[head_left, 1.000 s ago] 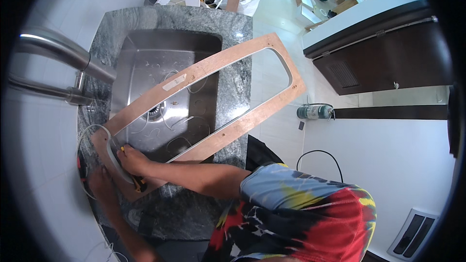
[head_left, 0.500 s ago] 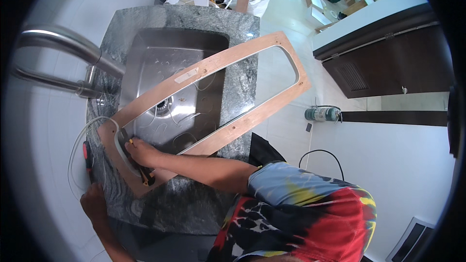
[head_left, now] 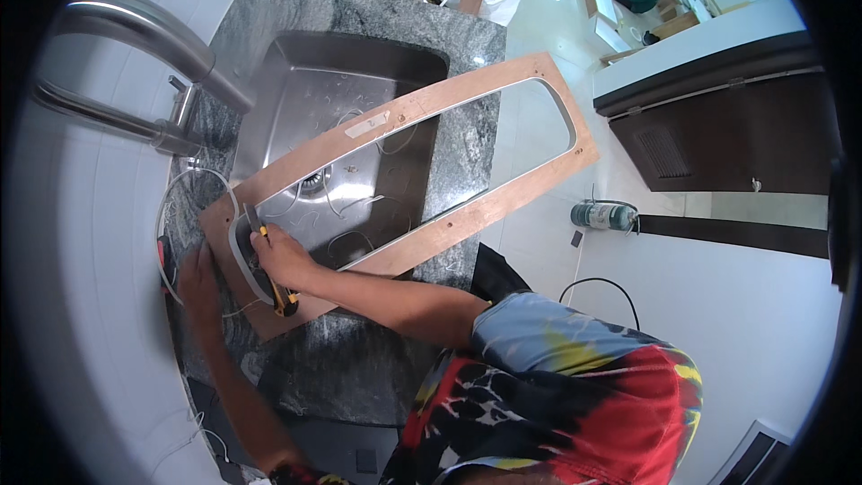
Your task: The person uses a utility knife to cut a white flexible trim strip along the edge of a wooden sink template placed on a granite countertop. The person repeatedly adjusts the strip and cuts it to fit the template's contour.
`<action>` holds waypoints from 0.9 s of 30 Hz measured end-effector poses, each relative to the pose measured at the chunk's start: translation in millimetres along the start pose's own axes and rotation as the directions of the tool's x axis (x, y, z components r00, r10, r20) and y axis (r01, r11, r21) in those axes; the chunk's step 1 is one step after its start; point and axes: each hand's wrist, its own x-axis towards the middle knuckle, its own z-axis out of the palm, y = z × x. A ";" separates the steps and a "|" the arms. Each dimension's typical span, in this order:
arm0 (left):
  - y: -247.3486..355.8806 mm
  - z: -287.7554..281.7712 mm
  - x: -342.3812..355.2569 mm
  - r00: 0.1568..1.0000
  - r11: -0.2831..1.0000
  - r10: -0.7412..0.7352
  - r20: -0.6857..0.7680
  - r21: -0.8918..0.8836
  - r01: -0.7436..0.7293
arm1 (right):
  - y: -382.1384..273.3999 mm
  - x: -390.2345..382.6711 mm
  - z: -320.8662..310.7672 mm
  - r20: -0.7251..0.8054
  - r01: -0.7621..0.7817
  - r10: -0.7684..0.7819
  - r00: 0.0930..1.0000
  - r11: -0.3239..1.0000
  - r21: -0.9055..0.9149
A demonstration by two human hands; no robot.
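Right hand (head_left: 280, 256) clamped in a closed grip on a yellow-and-black utility knife (head_left: 269, 269), blade at the inner corner of the wooden template (head_left: 503, 193). Left hand (head_left: 199, 280) spread flat beside it on the granite tabletop (head_left: 359, 368). Template laid slantwise over the steel sink (head_left: 350, 81), far end jutting past the tabletop edge.

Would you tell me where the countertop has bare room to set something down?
Bare granite countertop lies nearest you, below the wooden template. It is crowded at the template's left end, where the right hand holds a yellow knife and the left hand rests.
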 end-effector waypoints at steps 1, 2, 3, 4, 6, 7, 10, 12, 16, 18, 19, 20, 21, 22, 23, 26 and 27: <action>-3.4 15.8 7.5 0.996 1.000 0.009 -0.088 0.007 -0.009 | -4.5 -5.4 3.6 -0.019 0.012 -0.011 1.000 0.999 0.034; -4.6 32.1 18.4 0.985 1.000 0.017 -0.174 0.013 -0.015 | -7.3 -5.1 0.2 -0.003 -0.039 0.040 0.999 0.978 0.206; 10.0 35.7 24.4 0.979 0.998 0.065 -0.194 0.023 -0.062 | -16.3 -8.5 -6.3 0.049 -0.112 0.101 0.994 0.917 0.383; 30.7 44.3 32.3 0.972 0.994 0.111 -0.209 0.040 -0.105 | -14.0 -5.8 -14.9 0.039 -0.097 0.089 0.995 0.911 0.402; 50.7 33.2 45.6 0.993 0.975 0.088 -0.084 0.212 -0.068 | -19.2 -4.8 -21.9 0.098 -0.117 0.080 0.992 0.874 0.472; 53.3 30.2 47.9 0.993 0.963 0.083 -0.089 0.262 -0.057 | -20.7 -6.3 -21.2 0.135 -0.144 0.088 0.987 0.864 0.483; 60.8 33.2 54.7 0.991 0.962 0.064 -0.121 0.270 -0.030 | -17.2 -7.2 -25.2 0.122 -0.154 0.109 0.987 0.872 0.464; 45.7 32.8 51.0 0.979 0.959 0.123 -0.162 0.274 -0.075 | -23.8 -14.8 -21.8 0.164 -0.186 0.128 0.978 0.892 0.411; 30.6 29.2 64.3 0.988 0.991 0.134 -0.078 0.002 -0.134 | -19.6 -13.0 -16.3 0.203 -0.148 0.086 0.975 0.939 0.312; 35.6 33.4 65.2 0.989 0.981 0.130 -0.074 -0.136 -0.140 | -15.4 -11.5 -16.6 0.191 -0.133 0.078 0.978 0.946 0.295; 38.3 34.9 65.5 0.989 0.970 0.126 -0.075 -0.200 -0.139 | -17.7 -12.2 -16.4 0.188 -0.139 0.084 0.979 0.944 0.300; 40.2 38.0 67.2 0.967 0.971 0.229 -0.111 -0.040 -0.235 | -19.4 -12.4 -15.8 0.185 -0.145 0.091 0.979 0.941 0.306; 41.9 42.3 70.3 0.934 0.940 0.333 -0.128 0.124 -0.318 | -20.1 -9.8 -15.5 0.181 -0.125 0.074 0.981 0.949 0.289; 42.9 47.0 69.7 0.895 0.879 0.430 -0.120 0.284 -0.384 | -18.5 -8.3 -16.2 0.178 -0.112 0.065 0.982 0.955 0.273; 43.7 51.0 69.0 0.897 0.886 0.423 -0.128 0.266 -0.380 | -15.9 -6.0 -15.7 0.176 -0.100 0.055 0.983 0.961 0.257; 36.7 57.7 69.6 0.891 0.889 0.428 -0.153 0.245 -0.386 | -6.6 -6.4 -7.1 0.159 -0.046 0.019 0.987 0.985 0.164; 30.3 59.4 72.9 0.878 0.878 0.451 -0.161 0.258 -0.404 | -8.5 -7.5 -5.9 0.160 -0.045 0.023 0.987 0.990 0.135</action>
